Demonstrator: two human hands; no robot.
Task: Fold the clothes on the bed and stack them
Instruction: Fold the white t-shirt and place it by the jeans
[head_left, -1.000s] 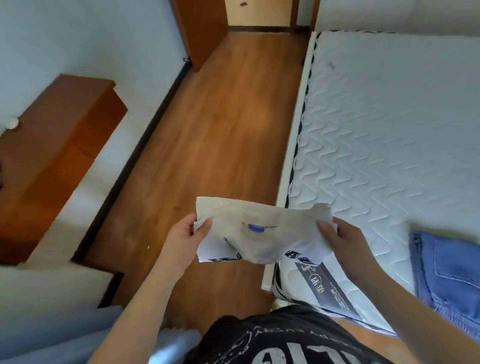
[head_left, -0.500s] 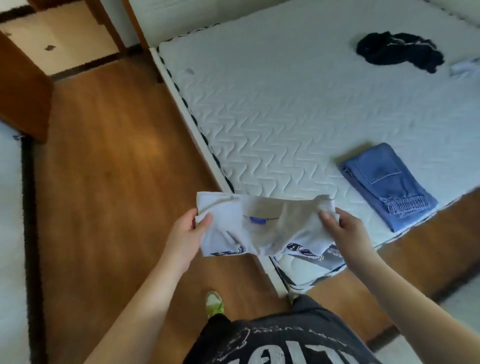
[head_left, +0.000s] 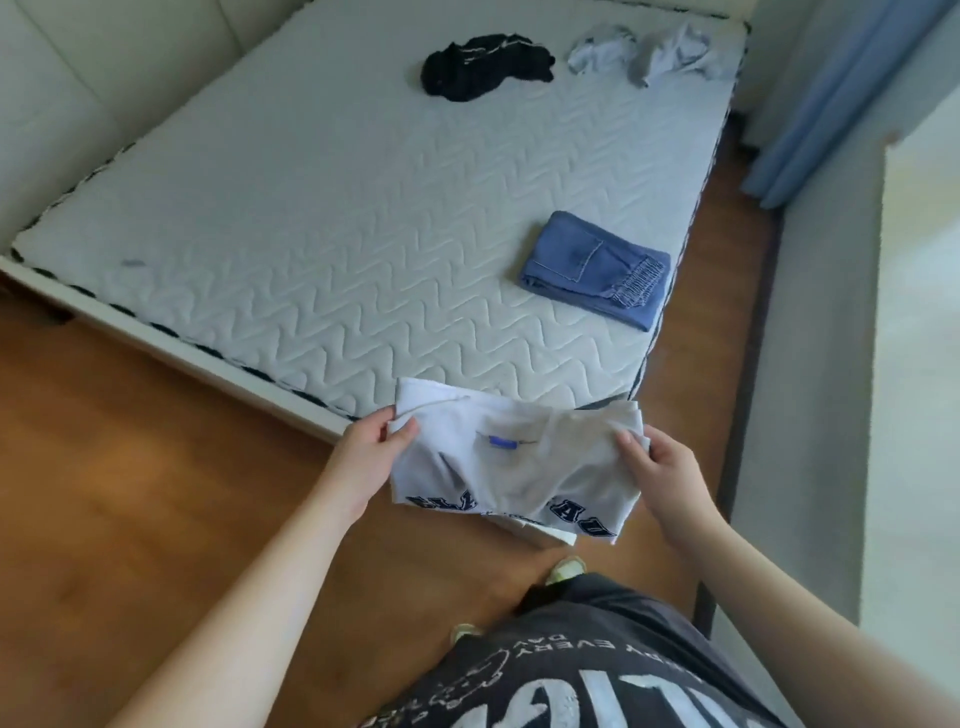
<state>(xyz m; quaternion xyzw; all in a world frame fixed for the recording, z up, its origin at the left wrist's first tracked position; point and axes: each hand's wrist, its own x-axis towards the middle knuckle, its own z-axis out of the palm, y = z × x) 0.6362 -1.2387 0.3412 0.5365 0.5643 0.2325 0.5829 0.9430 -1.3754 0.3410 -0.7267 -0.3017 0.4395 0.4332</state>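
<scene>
Person stands at the foot corner of the bed (head_left: 363, 218), both arms out front. A folded white T-shirt (head_left: 519, 462) with dark blue block lettering is held up in the air between the two hands, over the wood floor (head_left: 130, 493) and just off the mattress edge. It has a small blue neck tag showing near the top middle.

Left hand (head_left: 366, 457) pinches the shirt's left edge, thumb on top, fingers curled underneath. Right hand (head_left: 657, 467) grips the right edge the same way, thumb pressed on the fabric, fingers behind it. Shirt sags a little in the middle, lower layer hangs loose below the lettering.

On the mattress, folded blue jeans (head_left: 597, 270) lie flat near the right edge, pocket and frayed hem up. At the far end of the bed a crumpled black garment (head_left: 483, 65) lies unfolded, and beside it to the right a rumpled pale grey-white garment (head_left: 649, 52), near the far right corner. Whether that pale heap is one piece or two, can't tell.

Blue curtain (head_left: 831, 93) hangs at the right. The person wears a dark printed T-shirt (head_left: 597, 675), and light shoe tips show below.
</scene>
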